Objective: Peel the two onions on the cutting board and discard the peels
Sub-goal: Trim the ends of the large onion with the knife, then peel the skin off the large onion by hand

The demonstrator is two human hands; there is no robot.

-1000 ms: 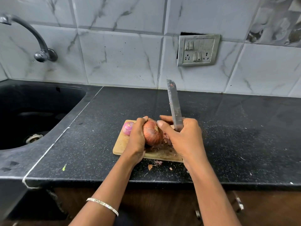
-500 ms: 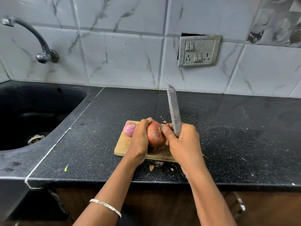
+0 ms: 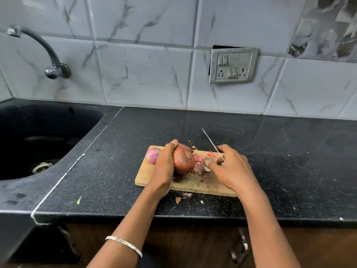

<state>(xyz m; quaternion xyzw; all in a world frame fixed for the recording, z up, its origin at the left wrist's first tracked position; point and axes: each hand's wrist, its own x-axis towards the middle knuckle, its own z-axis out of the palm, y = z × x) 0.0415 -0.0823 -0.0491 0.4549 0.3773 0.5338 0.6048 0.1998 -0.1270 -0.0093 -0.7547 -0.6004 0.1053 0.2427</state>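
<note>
Head view: your left hand grips large brown-skinned onion on cutting board, tufted end toward right. Your right hand, fingers curled round knife, sits just right of it, nearer that end. Small pink onion just beyond left hand.

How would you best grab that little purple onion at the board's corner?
Probably around its round middle, coming from above and the left: the small onion lies free on that side, while the left hand, gripping the big onion, crowds its right.
</note>
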